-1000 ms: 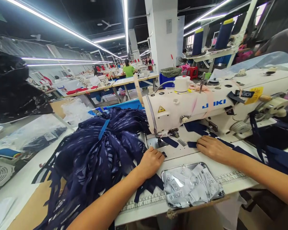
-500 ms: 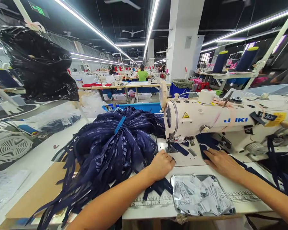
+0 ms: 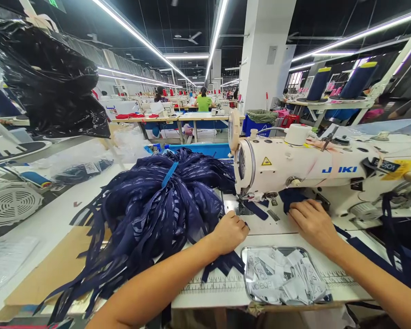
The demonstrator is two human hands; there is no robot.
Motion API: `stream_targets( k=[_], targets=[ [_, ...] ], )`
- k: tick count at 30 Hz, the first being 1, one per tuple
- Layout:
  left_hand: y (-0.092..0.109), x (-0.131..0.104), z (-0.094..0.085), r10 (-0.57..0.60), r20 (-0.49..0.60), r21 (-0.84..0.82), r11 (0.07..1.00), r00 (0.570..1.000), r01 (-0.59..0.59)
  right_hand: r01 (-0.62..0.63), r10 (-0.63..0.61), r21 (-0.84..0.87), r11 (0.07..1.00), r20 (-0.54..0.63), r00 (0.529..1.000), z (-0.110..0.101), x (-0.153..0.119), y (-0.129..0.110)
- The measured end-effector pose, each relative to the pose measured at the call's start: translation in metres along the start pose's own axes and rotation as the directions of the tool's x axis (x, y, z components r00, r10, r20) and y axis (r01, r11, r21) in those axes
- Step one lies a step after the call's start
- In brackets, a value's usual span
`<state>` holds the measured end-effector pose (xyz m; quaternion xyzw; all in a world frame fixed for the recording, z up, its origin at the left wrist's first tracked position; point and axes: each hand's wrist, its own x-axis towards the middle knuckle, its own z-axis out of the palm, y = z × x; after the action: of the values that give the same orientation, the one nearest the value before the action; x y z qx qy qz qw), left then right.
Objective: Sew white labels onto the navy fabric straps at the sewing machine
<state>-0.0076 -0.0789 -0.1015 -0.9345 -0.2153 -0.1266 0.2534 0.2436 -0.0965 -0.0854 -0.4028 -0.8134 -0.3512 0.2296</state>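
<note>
My left hand (image 3: 230, 232) is closed at the front of the sewing machine's needle plate (image 3: 233, 207), with a bit of dark fabric showing at its fingertips. Beside it on the left lies a big bundle of navy strips (image 3: 147, 201), bound by a blue tie (image 3: 170, 175). Under the arm of the white sewing machine (image 3: 294, 160), my right hand (image 3: 310, 224) reaches to navy fabric pieces (image 3: 292, 197), its fingertips touching them; whether it grips one is unclear. A narrow navy piece (image 3: 256, 210) lies between the hands, right of the needle.
A metal tray (image 3: 248, 288) of printed white labels stands at the table's front edge. Brown cardboard (image 3: 51, 274) lies at the left, below a hanging black plastic bag (image 3: 55, 82). More navy strips (image 3: 373, 258) lie under my right forearm. People sit at machines farther back.
My right hand has moved slightly up toward the machine, and the navy piece formerly at its fingertips is now mostly hidden. The view has shifted a little. My left hand stays closed near the needle plate.
</note>
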Motion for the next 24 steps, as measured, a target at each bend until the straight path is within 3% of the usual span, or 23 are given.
stream_targets(
  k=[2, 4, 8, 12, 19, 24],
  targets=[
    [0.0, 0.001, -0.001, 0.001, 0.01, 0.004, 1.0, 1.0, -0.001, -0.016, 0.017, 0.065, 0.998, -0.023, 1.0, -0.003, 0.014, -0.018],
    [-0.001, 0.0, -0.002, -0.002, 0.027, 0.009, 1.0, 1.0, 0.002, -0.023, 0.017, 0.184, 0.983, 0.035, 0.999, 0.001, 0.027, -0.038],
    [-0.003, -0.01, -0.004, -0.007, 0.029, 0.024, 1.0, 1.0, 0.006, -0.222, 0.103, 0.386, 0.896, 0.305, 0.947, 0.021, 0.043, -0.064],
    [-0.006, -0.019, -0.004, -0.021, -0.036, 0.037, 0.999, 0.999, 0.022, -0.404, 0.143, 0.483, 0.777, 0.489, 0.86, 0.034, 0.047, -0.064],
    [-0.009, -0.009, 0.001, 0.002, -0.114, 0.072, 0.997, 0.993, 0.006, -0.56, 0.156, 0.576, 0.595, 0.601, 0.784, 0.035, 0.05, -0.061],
    [-0.01, -0.004, 0.003, 0.058, -0.095, 0.063, 0.997, 0.994, -0.052, -0.59, 0.19, 0.565, 0.577, 0.61, 0.769, 0.037, 0.051, -0.064]
  ],
)
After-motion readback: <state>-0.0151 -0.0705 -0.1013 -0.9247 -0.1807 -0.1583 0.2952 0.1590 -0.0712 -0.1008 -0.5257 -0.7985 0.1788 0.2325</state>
